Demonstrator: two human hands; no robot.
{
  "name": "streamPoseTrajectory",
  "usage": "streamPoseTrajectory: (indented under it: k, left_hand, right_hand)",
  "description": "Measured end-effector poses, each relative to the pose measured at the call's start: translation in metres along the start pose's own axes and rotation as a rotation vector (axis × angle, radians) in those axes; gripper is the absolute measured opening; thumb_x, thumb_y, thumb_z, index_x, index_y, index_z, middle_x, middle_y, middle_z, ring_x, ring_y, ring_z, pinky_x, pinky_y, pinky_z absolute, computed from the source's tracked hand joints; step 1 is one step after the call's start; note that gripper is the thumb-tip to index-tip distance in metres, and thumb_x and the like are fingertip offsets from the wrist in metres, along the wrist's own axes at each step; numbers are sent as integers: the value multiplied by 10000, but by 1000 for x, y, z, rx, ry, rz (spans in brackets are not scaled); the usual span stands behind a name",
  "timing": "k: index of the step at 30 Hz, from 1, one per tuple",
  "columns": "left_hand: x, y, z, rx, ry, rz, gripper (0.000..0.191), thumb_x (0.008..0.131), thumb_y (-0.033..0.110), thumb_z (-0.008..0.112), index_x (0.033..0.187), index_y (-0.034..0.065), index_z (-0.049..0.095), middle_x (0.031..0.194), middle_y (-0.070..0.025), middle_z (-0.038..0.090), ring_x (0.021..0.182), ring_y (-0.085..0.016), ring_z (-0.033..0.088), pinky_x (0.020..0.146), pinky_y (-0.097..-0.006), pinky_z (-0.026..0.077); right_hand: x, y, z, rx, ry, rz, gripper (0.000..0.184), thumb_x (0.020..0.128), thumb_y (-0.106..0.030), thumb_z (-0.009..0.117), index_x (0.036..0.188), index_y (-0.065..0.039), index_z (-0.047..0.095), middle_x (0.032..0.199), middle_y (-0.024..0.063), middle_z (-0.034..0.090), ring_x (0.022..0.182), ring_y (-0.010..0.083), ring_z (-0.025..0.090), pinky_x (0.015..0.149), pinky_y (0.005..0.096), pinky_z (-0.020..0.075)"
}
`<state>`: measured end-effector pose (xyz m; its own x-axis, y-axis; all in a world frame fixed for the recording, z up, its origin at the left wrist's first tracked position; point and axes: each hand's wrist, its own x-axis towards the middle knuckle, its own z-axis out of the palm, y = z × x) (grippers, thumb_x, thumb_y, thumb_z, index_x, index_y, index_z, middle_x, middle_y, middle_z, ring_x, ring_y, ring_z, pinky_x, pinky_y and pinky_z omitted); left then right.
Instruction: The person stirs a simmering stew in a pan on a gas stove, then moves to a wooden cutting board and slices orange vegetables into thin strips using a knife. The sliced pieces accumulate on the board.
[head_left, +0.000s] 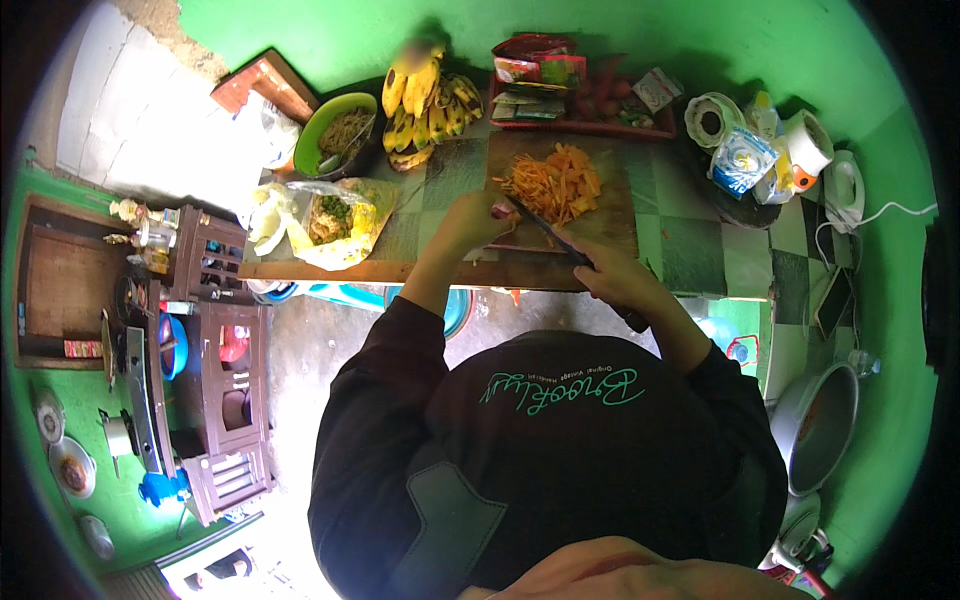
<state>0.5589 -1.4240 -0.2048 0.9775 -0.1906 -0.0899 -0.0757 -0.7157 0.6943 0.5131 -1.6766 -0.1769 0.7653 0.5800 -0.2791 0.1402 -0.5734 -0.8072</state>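
Note:
Orange carrot pieces (559, 184), some in thin shreds and some in wider slices, are heaped on a wooden cutting board (619, 217). In my right hand (619, 268) is a kitchen knife (551, 232). Its blade slants up and left over the board, beside the heap. My left hand (474, 217) is bent over the board's near left part, with its fingertips close to the blade's tip. A small reddish patch shows at those fingertips; whether it is food or the fingers themselves is unclear.
Left stand an opened plastic bag of food (330, 225) and a green bowl (304, 146) with a spoon. Bananas (427, 112) and a red tray (600, 131) of packets line the wall. Packets and a white cup (810, 142) sit right, beyond them a phone (831, 304) and large metal pot (817, 427).

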Motion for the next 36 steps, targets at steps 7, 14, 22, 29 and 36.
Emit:
streamPoseTrajectory:
  k: [7, 14, 22, 29, 36]
  left_hand:
    - [-26, 21, 4, 115, 153, -94, 283, 787, 293, 707, 946, 58, 703, 892, -144, 683, 772, -264, 669, 707, -352, 523]
    - [-30, 7, 28, 108, 374, 130, 169, 803, 175, 653, 942, 95, 708, 860, -124, 661, 762, -281, 647, 698, -372, 513]
    - [-27, 1, 33, 118, 403, 210, 168, 782, 115, 629, 929, 90, 708, 856, -121, 659, 785, -299, 637, 714, -378, 511]
    - [-32, 6, 35, 74, 446, 167, 155, 773, 99, 631, 908, 90, 706, 830, -126, 648, 770, -314, 625, 694, -397, 508]
    - [-25, -8, 43, 120, 457, 204, 151, 766, 81, 622, 899, 99, 691, 849, -121, 627, 815, -319, 610, 724, -406, 495]
  right_hand:
    - [0, -6, 2, -130, 26, -50, 584, 874, -126, 451, 1439, -204, 322, 935, 215, 599, 815, 331, 587, 776, 410, 468]
    - [1, 0, 10, -264, 115, -107, 569, 886, -133, 445, 1437, -185, 316, 656, 203, 576, 595, 347, 584, 630, 431, 475]
    - [1, -1, 19, -317, 162, -116, 557, 882, -127, 436, 1427, -165, 328, 703, 226, 594, 641, 390, 589, 660, 482, 460]
    - [1, -7, 14, -328, 142, -57, 566, 883, -126, 435, 1434, -171, 315, 669, 214, 575, 639, 388, 585, 651, 479, 460]
    - [-2, -10, 12, -309, 155, -66, 568, 884, -124, 426, 1437, -173, 307, 663, 216, 574, 641, 387, 585, 645, 482, 456]
